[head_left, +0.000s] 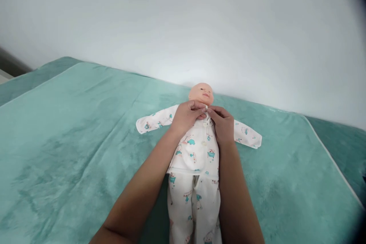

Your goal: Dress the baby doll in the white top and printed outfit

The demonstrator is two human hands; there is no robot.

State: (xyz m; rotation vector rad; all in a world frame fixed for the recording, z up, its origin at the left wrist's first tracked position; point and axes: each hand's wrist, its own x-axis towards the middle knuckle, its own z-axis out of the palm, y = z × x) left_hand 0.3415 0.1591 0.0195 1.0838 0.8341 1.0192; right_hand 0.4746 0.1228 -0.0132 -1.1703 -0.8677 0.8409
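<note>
A baby doll [201,92] lies on its back, head toward the wall, in a white printed pajama top [197,148] and matching pants [181,202]. Both sleeves stretch out to the sides. At the collar, my left hand [188,116] pinches the top's front edge, fingers closed. Close against it, my right hand [221,120] pinches the opposite edge of the collar between thumb and fingers. Pale buttons [204,124] run down the front below my hands. My fingertips hide the topmost fastening.
A green plush blanket [71,141] with a light edging covers the surface under the doll and shows some creases. Behind it rises a plain white wall [183,23]. Darker green cloth [340,137] shows past the blanket's right edge.
</note>
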